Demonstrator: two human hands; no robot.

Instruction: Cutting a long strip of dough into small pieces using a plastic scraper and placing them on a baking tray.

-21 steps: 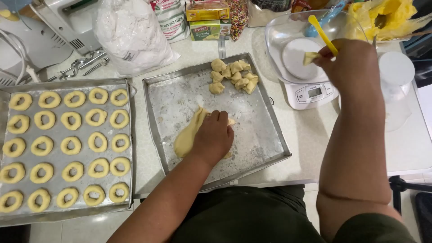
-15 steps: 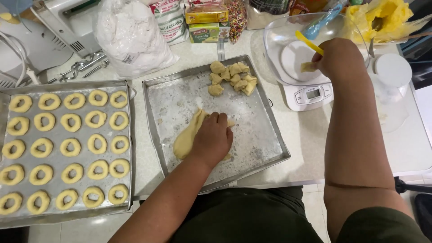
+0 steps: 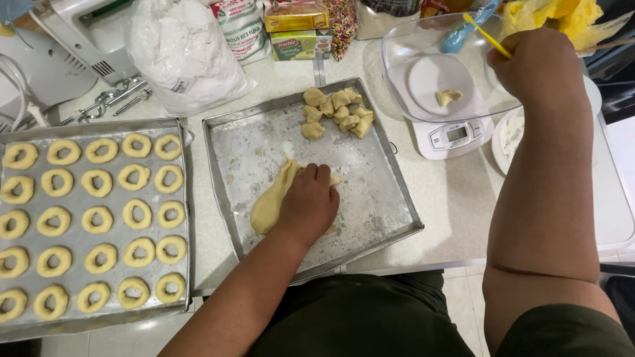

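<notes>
While the left hand [image 3: 309, 205] presses flat on the dough log [image 3: 271, 201] mid floured tray [image 3: 370, 198], fingers together and pointing to 12 o'clock, the dough sticks out at 10 o'clock from under the palm. Right hand [image 3: 536, 66] at 2 o'clock is closed around a yellow tool [image 3: 486, 36] over the scale bowl [image 3: 410, 53]; small dough bit [image 3: 448, 97] inside. Cut pieces [image 3: 337, 111] at tray's 12 o'clock. Ring tray [image 3: 92, 218] at 9 o'clock on the counter [image 3: 450, 198].
</notes>
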